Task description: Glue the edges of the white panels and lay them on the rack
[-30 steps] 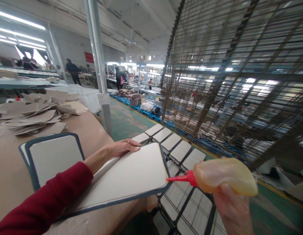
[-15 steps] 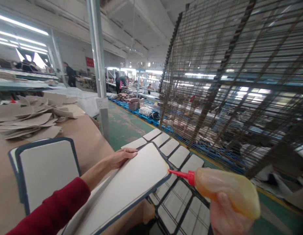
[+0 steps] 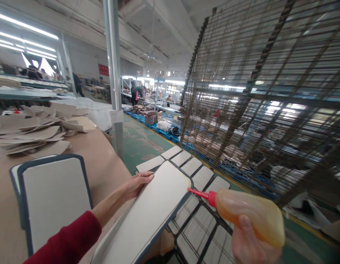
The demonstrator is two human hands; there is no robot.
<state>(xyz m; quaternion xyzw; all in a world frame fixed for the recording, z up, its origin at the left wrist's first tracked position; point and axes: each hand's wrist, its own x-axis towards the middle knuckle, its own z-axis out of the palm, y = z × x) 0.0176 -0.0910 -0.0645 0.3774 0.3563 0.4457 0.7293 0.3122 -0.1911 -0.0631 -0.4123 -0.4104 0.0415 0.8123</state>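
My left hand (image 3: 139, 183) grips the far left edge of a white panel (image 3: 156, 200) with a dark blue border, holding it tilted in front of me. In my right hand (image 3: 251, 238) is a squeeze glue bottle (image 3: 249, 214), translucent and part-filled with amber liquid. Its red nozzle (image 3: 200, 193) points left, the tip at the panel's right corner. Yellowish glue shows along the rim near that corner. My right fingers are partly hidden behind the bottle.
Similar panels (image 3: 56, 198) lie on the brown table at left, near a pile of beige pieces (image 3: 35, 128). Several white panels (image 3: 181, 157) sit on a rack below. A tall wire mesh rack (image 3: 258, 80) leans at right; a metal post (image 3: 113, 73) stands ahead.
The nozzle tip has moved slightly along the panel's corner, with the bottle shifting left. The panel has turned a little in my left hand. A person in the background has moved partly behind a post.
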